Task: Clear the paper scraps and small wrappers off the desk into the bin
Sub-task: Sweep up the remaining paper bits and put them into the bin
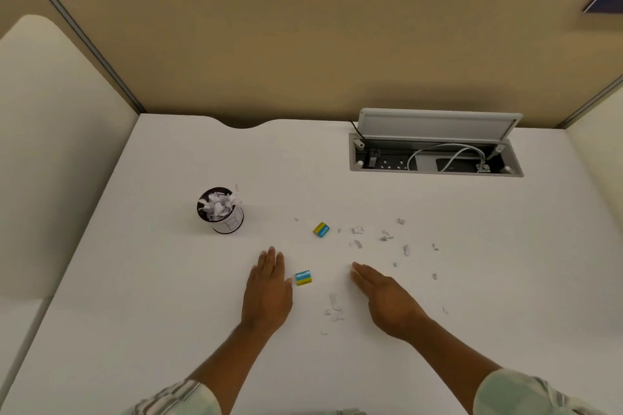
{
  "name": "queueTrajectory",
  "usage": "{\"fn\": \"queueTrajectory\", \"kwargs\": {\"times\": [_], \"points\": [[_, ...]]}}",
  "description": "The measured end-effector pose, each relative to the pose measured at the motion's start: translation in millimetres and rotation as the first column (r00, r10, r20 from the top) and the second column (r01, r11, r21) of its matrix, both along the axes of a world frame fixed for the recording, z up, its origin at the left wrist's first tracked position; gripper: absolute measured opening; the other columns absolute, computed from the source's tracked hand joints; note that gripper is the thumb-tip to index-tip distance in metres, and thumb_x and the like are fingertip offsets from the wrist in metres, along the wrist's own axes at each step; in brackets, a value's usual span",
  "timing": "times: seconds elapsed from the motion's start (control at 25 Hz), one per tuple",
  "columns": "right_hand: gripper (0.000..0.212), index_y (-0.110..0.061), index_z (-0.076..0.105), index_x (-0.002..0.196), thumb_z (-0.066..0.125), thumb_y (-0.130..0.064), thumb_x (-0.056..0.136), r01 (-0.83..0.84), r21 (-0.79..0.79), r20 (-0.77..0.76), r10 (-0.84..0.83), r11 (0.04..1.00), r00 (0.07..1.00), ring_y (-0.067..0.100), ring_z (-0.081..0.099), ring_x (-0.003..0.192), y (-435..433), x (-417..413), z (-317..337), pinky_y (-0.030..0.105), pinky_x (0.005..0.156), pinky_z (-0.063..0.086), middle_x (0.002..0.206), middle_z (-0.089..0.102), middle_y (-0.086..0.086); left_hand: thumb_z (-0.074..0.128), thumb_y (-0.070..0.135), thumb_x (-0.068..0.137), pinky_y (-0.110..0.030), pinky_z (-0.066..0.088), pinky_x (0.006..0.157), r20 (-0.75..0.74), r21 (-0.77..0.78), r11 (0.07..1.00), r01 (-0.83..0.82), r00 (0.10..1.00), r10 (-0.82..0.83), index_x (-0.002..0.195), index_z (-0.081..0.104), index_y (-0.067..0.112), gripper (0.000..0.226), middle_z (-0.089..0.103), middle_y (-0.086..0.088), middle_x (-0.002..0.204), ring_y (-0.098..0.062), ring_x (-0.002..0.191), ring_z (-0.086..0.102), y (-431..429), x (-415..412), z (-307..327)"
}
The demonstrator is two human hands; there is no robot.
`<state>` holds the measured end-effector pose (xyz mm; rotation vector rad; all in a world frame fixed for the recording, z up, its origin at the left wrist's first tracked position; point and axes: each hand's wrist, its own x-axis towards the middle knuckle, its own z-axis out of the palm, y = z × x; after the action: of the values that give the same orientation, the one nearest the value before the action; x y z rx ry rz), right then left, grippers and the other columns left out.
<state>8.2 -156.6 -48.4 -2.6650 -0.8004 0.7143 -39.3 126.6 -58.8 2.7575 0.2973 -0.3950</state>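
A small round bin [220, 210], dark inside and stuffed with white paper scraps, stands on the white desk [168, 280] at the left. One blue and yellow wrapper [321, 229] lies mid-desk; a second one [303, 278] lies between my hands. My left hand [268, 290] rests flat on the desk, fingers together, just left of that wrapper, its thumb close to it. My right hand [384, 300] lies flat to the right, holding nothing. Several white paper scraps [384, 237] are scattered right of centre, and a small cluster of scraps [333, 312] sits between my wrists.
An open cable box [435, 158] with sockets and a white cable is sunk into the desk at the back right, its lid raised. Beige partition panels [303, 44] wall the desk at the back and sides.
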Motion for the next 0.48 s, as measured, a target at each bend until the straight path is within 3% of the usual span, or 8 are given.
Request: {"fn": "queueTrajectory", "kwargs": {"times": [0.08,0.16,0.32,0.48], "points": [[0.064,-0.018,0.032,0.158,0.041,-0.006,0.096,0.185,0.044,0.059,-0.187,0.982,0.981,0.019,0.026,0.153,1,26,11,0.026,0.123,0.016,0.168,0.023,-0.002,0.039,0.032,0.106,-0.039,0.017,0.127,0.01,-0.021,0.998,0.052,0.999,-0.052,0.159,0.021,0.009,0.061,0.013,-0.01,0.17,-0.026,0.158,0.011,2,33,5],[0.059,-0.017,0.037,0.156,0.045,-0.012,0.098,0.351,0.066,0.082,-0.356,0.934,0.931,0.022,0.029,0.152,-3,55,17,0.035,0.124,0.024,0.167,0.026,0.0,0.037,0.032,0.106,-0.037,0.015,0.128,0.001,-0.029,0.994,0.108,0.994,-0.108,0.16,0.017,0.009,0.061,0.01,-0.009,0.17,-0.025,0.158,0.01,3,64,8],[0.064,-0.018,0.018,0.161,0.044,-0.034,0.105,0.525,-0.08,0.058,-0.522,0.847,0.851,0.029,0.014,0.157,-13,105,13,0.048,0.123,0.025,0.171,0.007,0.005,0.035,0.036,0.107,-0.036,0.012,0.129,-0.079,0.032,0.968,0.248,0.966,-0.245,0.161,0.007,0.009,0.066,0.003,-0.008,0.171,-0.024,0.158,0.005,5,104,9],[0.07,-0.015,0.005,0.162,0.032,-0.048,0.106,0.509,-0.213,-0.023,-0.525,0.834,0.851,0.036,-0.003,0.157,-5,124,-3,0.052,0.126,0.018,0.17,-0.008,0.012,0.032,0.042,0.108,-0.036,0.006,0.129,-0.2,0.002,0.938,0.348,0.919,-0.34,0.161,0.0,0.009,0.07,-0.006,-0.007,0.171,-0.021,0.158,-0.002,5,113,5]]}}
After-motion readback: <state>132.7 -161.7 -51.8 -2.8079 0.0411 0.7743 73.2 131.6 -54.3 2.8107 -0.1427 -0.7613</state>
